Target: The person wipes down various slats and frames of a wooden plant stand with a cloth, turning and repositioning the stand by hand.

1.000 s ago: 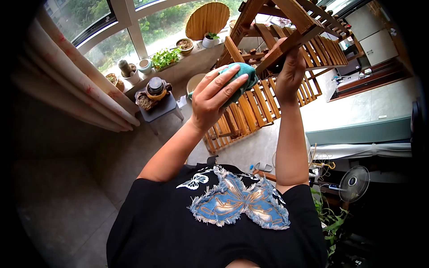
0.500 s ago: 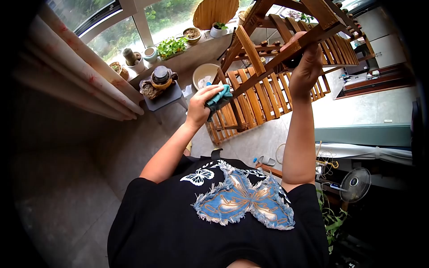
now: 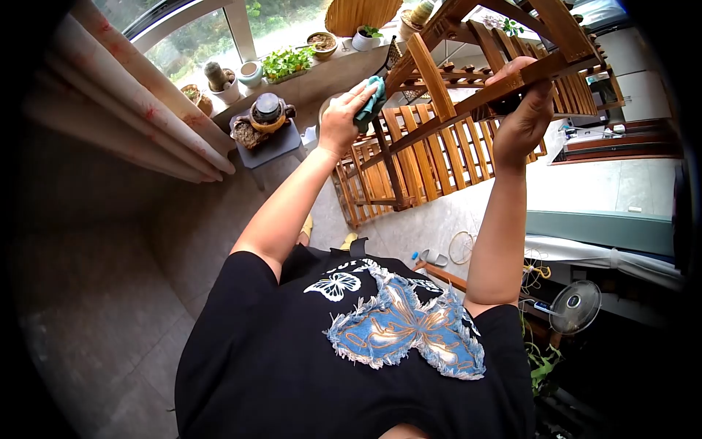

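Observation:
My left hand (image 3: pixel 342 123) is closed round a bunched teal cloth (image 3: pixel 371 104), which lies against the wooden frame of a slatted plant stand (image 3: pixel 420 157) near its left upright. Fingers of my right hand (image 3: pixel 525 117) wrap a long wooden rail (image 3: pixel 504 88) of the same stand, up at the right. The stand is brown, with several slatted shelves, and appears tilted in this view. Part of the cloth is hidden by my left fingers.
Beside the curtain (image 3: pixel 139 110) is a small grey stool (image 3: pixel 270 146) bearing a pot (image 3: pixel 268 110). Potted plants (image 3: pixel 285 64) line the windowsill. A round basin (image 3: pixel 324 108) is partly hidden behind my left hand. A fan (image 3: pixel 575 306) and grey slippers (image 3: pixel 433 257) are at lower right.
My left hand has moved up and slightly right with the cloth along the stand. My right hand, still on the rail, appears a little farther right as the view shifts.

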A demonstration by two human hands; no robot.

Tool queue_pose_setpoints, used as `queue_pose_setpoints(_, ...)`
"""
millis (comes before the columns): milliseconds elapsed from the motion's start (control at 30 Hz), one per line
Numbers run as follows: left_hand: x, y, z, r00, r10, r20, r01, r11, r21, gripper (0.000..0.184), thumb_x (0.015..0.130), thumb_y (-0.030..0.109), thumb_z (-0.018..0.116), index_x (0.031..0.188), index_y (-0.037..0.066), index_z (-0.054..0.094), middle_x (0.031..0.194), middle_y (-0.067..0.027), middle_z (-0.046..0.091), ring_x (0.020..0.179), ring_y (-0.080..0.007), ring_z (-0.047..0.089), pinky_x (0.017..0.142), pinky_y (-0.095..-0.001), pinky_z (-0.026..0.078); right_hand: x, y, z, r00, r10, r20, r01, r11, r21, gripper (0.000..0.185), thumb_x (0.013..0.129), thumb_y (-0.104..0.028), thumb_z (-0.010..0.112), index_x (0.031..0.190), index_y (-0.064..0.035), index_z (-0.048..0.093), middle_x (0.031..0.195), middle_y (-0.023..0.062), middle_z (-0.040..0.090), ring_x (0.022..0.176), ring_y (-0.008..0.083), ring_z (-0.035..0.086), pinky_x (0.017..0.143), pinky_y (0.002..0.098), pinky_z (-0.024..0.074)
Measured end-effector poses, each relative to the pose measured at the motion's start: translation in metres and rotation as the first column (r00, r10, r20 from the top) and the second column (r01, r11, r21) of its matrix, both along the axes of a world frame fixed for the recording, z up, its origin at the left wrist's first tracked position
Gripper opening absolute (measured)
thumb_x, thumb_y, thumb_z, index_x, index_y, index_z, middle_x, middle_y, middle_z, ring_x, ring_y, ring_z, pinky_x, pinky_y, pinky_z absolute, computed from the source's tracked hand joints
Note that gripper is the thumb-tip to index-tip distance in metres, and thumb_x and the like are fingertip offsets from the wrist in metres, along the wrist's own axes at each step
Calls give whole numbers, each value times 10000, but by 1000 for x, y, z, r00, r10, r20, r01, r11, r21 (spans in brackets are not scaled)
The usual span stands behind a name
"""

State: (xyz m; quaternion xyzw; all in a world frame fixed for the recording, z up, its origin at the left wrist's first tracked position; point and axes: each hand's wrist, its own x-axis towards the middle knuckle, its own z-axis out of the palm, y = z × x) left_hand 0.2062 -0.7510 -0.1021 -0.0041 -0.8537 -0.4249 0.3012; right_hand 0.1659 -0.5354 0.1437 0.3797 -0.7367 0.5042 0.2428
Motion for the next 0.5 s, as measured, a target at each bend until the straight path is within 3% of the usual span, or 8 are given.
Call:
queue_pose_setpoints(67,6,-1,-20,998,-43,48,39,996,79,617,846,-3,667,1407,252,636,1470,-46,598,1217,-314,645,1011,-385,534,0,-1,0,1000,-6,22,7,999,-52,543,1140,-466,183,1083,-74,555,898,71,619,836,163,651,831,312,549)
queue_pose_setpoints(200,25,22,-14,999,46,15,-44,995,-84,563,874,27,638,1398,233,647,1449,-84,611,1237,-325,626,1040,-411,510,1,0,2,1000,15,-17,-15,999,-43,502,1148,-416,203,1073,-72,561,903,76,616,841,172,651,836,330,550)
queue_pose_setpoints(333,62,51,-8,999,12,35,-6,986,-166,568,880,15,592,1408,222,634,1453,-100,600,1235,-320,616,1043,-415,512,-2,3,1,999,25,-39,-27,999,-37,498,1148,-402,204,1081,-69,568,905,76,629,850,176,665,841,336,554)
queue_pose_setpoints(500,96,70,-5,993,-74,93,78,996,-47,614,868,-4,619,1443,212,603,1477,-129,576,1222,-355,624,1042,-422,511,-15,11,-3,995,47,-89,-50,998,-24,492,1148,-392,195,1101,-73,567,885,84,652,854,191,676,861,345,560)
